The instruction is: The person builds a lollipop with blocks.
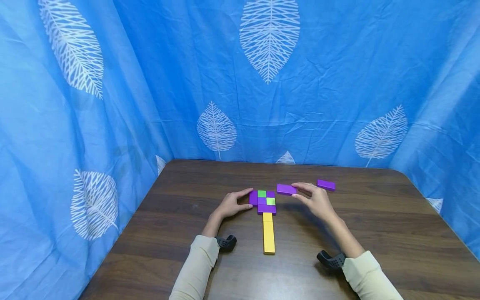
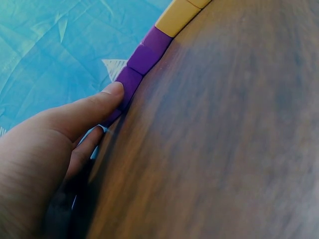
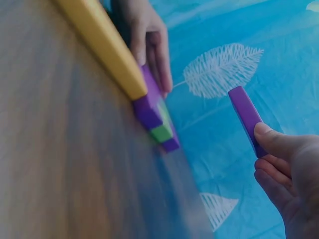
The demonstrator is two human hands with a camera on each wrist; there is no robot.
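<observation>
Several flat purple and green blocks lie together in a patch on the table, with a green block (image 1: 262, 193) and a paler green block (image 1: 271, 201) among them. My left hand (image 1: 229, 204) holds the purple block (image 1: 253, 198) at the patch's left side, thumb at its near end and fingers at its far end. A yellow strip (image 1: 268, 237) runs from the patch toward me. My right hand (image 1: 316, 203) pinches another purple block (image 3: 246, 117) by one end. That block is raised above the table, right of the patch.
One more loose purple block (image 1: 326, 185) lies beyond the right hand. The brown wooden table (image 1: 375, 208) ends at a blue curtain (image 1: 322, 83) with white leaf prints. Black bands (image 1: 226, 243) sit on both wrists.
</observation>
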